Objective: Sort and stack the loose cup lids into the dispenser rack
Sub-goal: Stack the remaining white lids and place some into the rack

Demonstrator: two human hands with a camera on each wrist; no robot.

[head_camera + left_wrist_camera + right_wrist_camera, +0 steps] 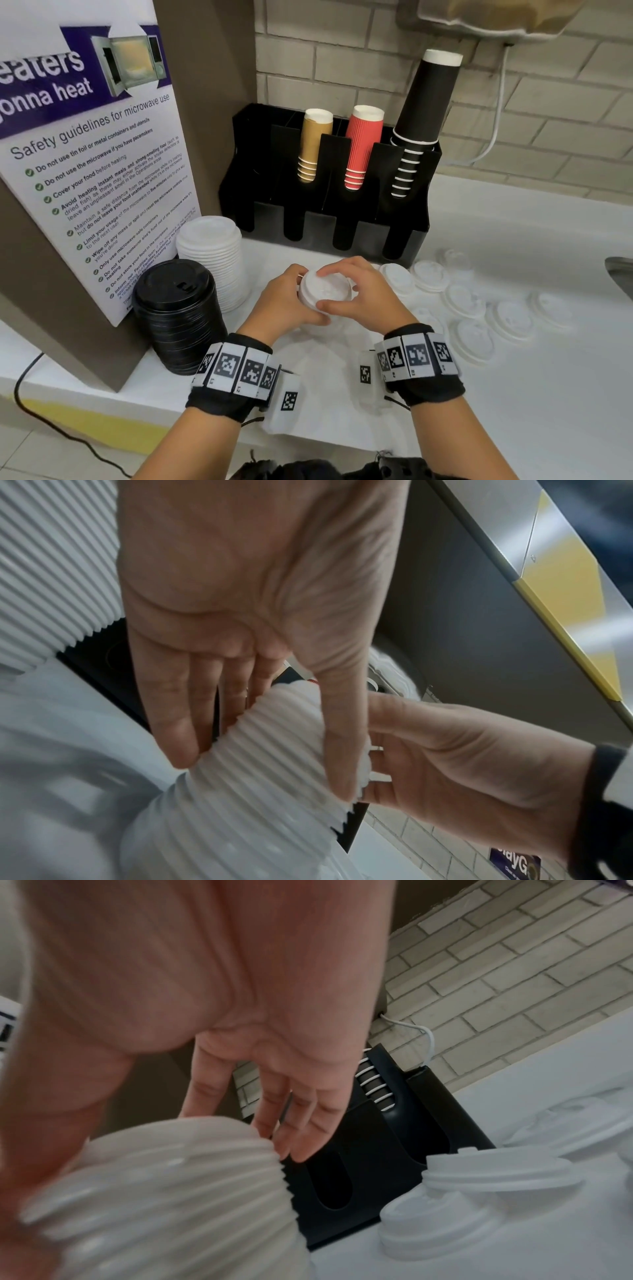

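**Both hands on a white lid stack**

The left hand and right hand clasp a short stack of white lids between them. Left of the left hand stand black lids and taller white lids. Loose lids lie right of the right hand. The rack stands beyond both.

The wall poster reads "gonna heat" and "Safety guidelines for microwave use"; its smaller lines blur.
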